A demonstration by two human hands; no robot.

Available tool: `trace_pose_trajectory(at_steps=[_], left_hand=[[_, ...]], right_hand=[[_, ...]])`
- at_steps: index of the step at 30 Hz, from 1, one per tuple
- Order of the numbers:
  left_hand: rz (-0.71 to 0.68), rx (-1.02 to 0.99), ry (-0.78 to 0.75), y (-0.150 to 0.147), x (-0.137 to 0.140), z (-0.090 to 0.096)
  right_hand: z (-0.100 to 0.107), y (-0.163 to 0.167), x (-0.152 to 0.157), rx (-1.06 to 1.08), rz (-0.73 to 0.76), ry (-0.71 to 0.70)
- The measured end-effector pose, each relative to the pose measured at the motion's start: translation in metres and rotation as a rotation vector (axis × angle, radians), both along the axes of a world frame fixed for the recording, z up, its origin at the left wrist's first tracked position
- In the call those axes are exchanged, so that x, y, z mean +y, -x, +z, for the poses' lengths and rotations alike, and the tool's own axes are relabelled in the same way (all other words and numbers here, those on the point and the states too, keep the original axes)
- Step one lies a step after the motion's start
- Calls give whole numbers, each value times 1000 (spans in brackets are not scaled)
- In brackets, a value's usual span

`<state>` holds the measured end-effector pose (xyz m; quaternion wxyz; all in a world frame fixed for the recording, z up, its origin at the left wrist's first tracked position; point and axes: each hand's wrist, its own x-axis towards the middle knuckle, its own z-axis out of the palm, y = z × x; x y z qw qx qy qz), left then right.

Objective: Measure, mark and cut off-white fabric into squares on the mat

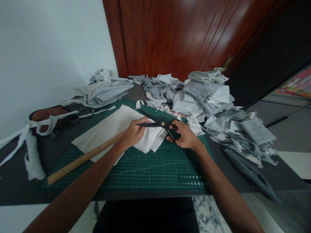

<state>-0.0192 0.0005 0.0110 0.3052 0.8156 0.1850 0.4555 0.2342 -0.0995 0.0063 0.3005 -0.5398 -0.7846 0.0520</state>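
My right hand (186,134) grips a pair of black scissors (163,124) by the handles. Their blades are spread apart and point left, and the lower blade's tip reaches the fingers of my left hand (134,132). That left hand is closed on a folded piece of off-white cloth (152,137), which hangs below the blades. Under my left hand, a larger flat off-white cloth (107,126) lies on the green cutting mat (155,174). A wooden ruler (85,160) slants across this cloth, its upper end beside my left hand.
Grey and white fabric piles (201,97) line the back and right, with another heap (104,89) at back left. A brown pouch-like item (50,118) with white straps sits on the left. A dark grey cloth roll (251,173) lies near the right front edge.
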Motion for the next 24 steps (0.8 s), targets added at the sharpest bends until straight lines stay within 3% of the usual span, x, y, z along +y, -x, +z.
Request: trace_pose_trajectory(at_steps=[24], left_hand=[[65, -1, 17, -3, 5, -6]], right_hand=[[1, 2, -1, 80, -26, 150]])
